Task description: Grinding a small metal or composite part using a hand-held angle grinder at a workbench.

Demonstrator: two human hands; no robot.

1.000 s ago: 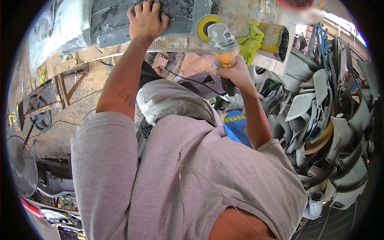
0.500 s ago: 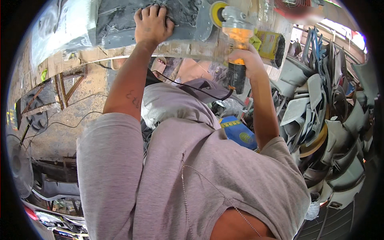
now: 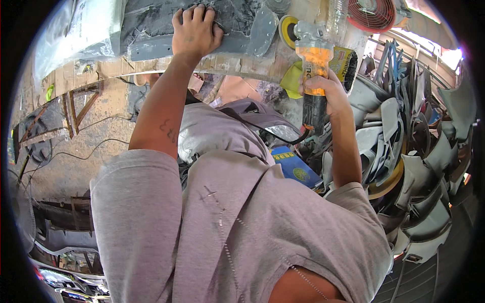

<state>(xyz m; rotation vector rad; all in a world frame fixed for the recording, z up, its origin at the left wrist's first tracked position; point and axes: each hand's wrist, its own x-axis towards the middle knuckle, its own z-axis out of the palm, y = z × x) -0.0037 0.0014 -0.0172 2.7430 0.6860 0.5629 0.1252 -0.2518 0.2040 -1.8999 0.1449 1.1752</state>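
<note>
the grey plastic panel (image 3: 151, 30) lies flat on the table (image 3: 91, 70) at the far side of the scene, reaching from the far left towards the middle. my left hand (image 3: 196, 31) rests palm down on its near edge, fingers spread and pressing on the panel, not curled round anything. just to the right, my right hand (image 3: 323, 88) is wrapped tight round the black and orange body of the angle grinder (image 3: 310, 65), which points away from me; its yellow sanding disc (image 3: 288, 29) sits close beside the right end of the panel, though i cannot tell whether the two touch. the grinder's black cord (image 3: 268, 132) loops back from its near end across my lap. a yellow cloth (image 3: 292, 81) lies on the table edge just left of my right hand. the table edge is worn cardboard and wood. far right of the grinder stands a red fan (image 3: 371, 12), and down the right side grey plastic parts (image 3: 429, 151) are stacked in a crowded pile. near my knees sits a blue box (image 3: 293, 169). on the left the floor (image 3: 65, 166) is bare dusty concrete with thin cables across it
</note>
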